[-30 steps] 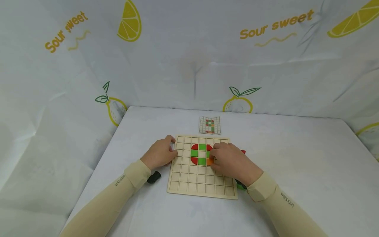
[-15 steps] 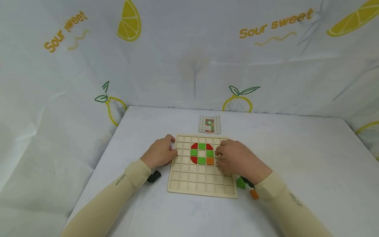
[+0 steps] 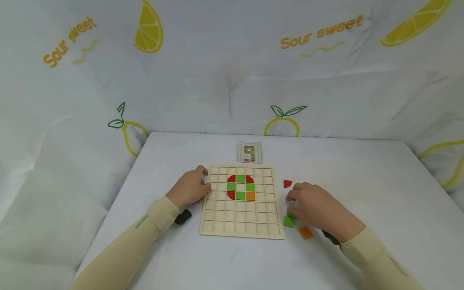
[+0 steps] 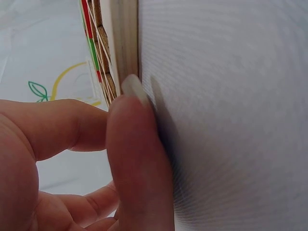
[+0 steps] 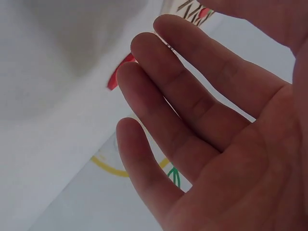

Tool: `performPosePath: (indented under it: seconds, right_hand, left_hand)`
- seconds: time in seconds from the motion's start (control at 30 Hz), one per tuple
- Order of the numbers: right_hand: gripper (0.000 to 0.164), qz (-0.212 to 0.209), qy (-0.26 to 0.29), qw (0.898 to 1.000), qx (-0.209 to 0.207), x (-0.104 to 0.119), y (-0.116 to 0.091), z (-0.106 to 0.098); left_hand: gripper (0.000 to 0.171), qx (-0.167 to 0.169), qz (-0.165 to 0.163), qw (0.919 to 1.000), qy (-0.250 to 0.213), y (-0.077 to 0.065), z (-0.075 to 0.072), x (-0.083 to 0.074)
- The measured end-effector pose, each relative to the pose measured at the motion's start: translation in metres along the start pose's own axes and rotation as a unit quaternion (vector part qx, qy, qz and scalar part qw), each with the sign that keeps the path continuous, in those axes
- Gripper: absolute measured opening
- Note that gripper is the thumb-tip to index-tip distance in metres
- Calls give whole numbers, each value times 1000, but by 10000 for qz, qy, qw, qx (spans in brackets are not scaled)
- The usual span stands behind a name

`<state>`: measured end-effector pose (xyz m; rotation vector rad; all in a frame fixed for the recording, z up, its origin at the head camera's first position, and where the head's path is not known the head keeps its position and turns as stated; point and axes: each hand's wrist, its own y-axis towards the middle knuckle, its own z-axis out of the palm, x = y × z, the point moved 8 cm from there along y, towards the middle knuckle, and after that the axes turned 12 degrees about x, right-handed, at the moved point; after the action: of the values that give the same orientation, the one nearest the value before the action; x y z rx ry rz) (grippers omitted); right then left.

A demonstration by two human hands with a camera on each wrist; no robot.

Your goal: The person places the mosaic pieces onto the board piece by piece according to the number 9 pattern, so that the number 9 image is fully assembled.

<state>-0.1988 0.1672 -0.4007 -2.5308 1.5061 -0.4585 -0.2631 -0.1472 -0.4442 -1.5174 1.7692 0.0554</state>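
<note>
A square wooden grid board [image 3: 241,217] lies on the table with red, green and orange tiles [image 3: 241,196] set in a ring in its upper middle. My left hand [image 3: 188,186] rests at the board's left edge. In the left wrist view its thumb [image 4: 137,139] touches the side of the board, and the index finger bends in behind it. Right of the board, my right hand [image 3: 313,205] hovers over loose pieces with its fingers spread and slightly bent. Green tiles [image 3: 289,221] lie by its thumb, one partly hidden. In the right wrist view nothing shows between its fingers [image 5: 154,101].
Behind the board stands a small pattern card [image 3: 249,152] showing a coloured shape on a grid. A red quarter-round tile [image 3: 287,183] and an orange tile [image 3: 305,233] lie right of the board. A white cloth with lemon prints hangs behind the table [image 3: 344,169].
My right hand has moved right, off the board to the loose pieces, leaving the orange tile in the ring uncovered. The left hand stays at the board's edge. The head view has shifted slightly.
</note>
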Motion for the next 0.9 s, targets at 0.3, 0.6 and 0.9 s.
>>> performPosePath:
  seconds: [0.3, 0.6, 0.9]
  right_hand:
    - [20, 89, 176, 9997, 121, -5, -10, 10]
    - [18, 150, 78, 9997, 176, -6, -8, 16]
    - [18, 157, 120, 9996, 181, -10, -6, 15]
  left_hand:
    - [47, 9, -43, 10000, -84, -2, -2, 6]
    - [49, 7, 81, 10000, 40, 0, 0, 3]
    - [49, 3, 131, 9999, 65, 0, 1, -1]
